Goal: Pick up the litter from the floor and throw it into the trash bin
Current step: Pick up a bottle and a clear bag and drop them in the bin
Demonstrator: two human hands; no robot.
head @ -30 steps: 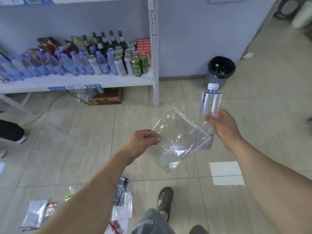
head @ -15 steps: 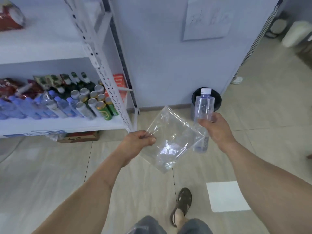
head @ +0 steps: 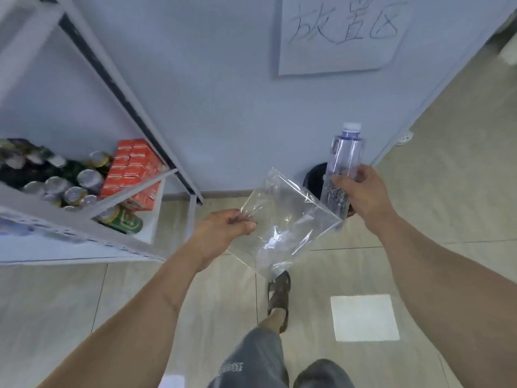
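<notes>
My left hand [head: 223, 229] pinches the bag [head: 282, 225] by its edge, my right hand [head: 361, 191] grips the bottle [head: 342, 163] just over the bin [head: 314, 177], so I should drop both squarely above its mouth.

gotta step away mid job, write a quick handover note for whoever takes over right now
Left hand: pinches the clear plastic bag by its edge.
Right hand: grips the capped clear bottle, upright.
Trash bin: black, on the floor by the wall, just ahead, mostly hidden behind bag and bottle.
Done: both pieces are picked up and carried close to the bin.
Left: drop both into the bin.
</notes>
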